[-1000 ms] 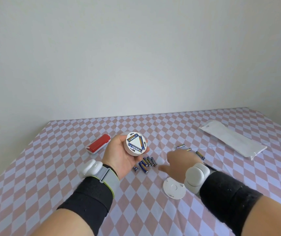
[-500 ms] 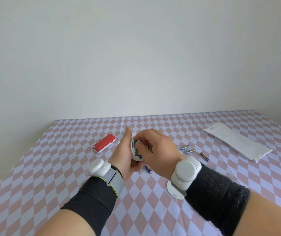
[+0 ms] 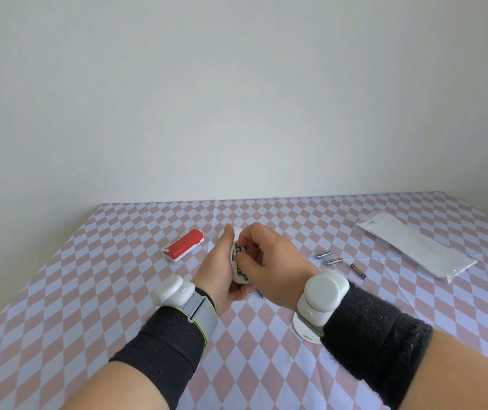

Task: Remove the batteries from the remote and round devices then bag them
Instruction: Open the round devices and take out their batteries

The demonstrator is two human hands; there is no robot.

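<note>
Head view takes in a desk [image 3: 95, 291] under a pink-and-white checked cloth, running from the near edge to the wall at 12 o'clock. Largest on it is the flat white bag [image 3: 417, 247], lying well apart at 2 o'clock, its long axis running from far-left to near-right; whether its mouth is open and whether anything is inside I cannot tell. At about 10 o'clock from the hands lies the red remote [image 3: 183, 245], long axis slanting toward 1 o'clock.

At the centre, above the desk, the left hand [image 3: 222, 270] cups the round device [image 3: 238, 266] on edge, its open battery face turned toward 3 o'clock, thumb up along the far rim and palm closed around the back. The right hand [image 3: 269, 263] is right against that face, its fingers [image 3: 244, 255] curled and pinched onto a battery in the bay; whether the cell has come free I cannot tell. So the batteries to be pulled lie directly at those fingertips, and the right hand is the nearer one to pry them outward toward 3 o'clock.

A white round cover [image 3: 303, 328] rests on the cloth at 5 o'clock, partly under the right wrist. Three loose batteries [image 3: 333, 261] lie at 3 o'clock, between the hands and the bag, none bagged yet.
</note>
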